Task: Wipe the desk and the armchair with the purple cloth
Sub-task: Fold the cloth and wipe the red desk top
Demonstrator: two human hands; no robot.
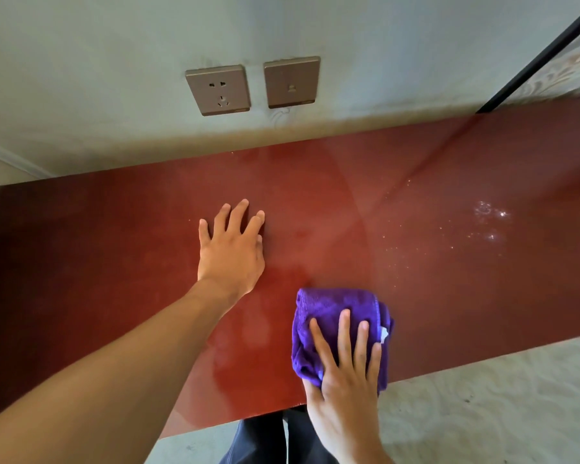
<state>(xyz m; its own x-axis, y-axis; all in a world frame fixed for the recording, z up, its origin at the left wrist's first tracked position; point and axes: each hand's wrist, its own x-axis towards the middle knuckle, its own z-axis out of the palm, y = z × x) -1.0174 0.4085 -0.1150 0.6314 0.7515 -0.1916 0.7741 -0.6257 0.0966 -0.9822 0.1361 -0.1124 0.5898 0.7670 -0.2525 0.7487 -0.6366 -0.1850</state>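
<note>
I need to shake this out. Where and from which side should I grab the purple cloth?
Probably from above, where the right hand lies flat on the purple cloth: it is bunched thick, so curl fingers over its folded far edge, thumb at the side nearest the desk front.

Soft, even daylight; the glossy red surface (449, 162) throws a pale sheen across its middle — bright specks glint at right. Edges bow from wide-angle distortion; detail slightly soft.

The person wears dark trousers (265, 440); both forearms (121, 356) are bare.
</note>
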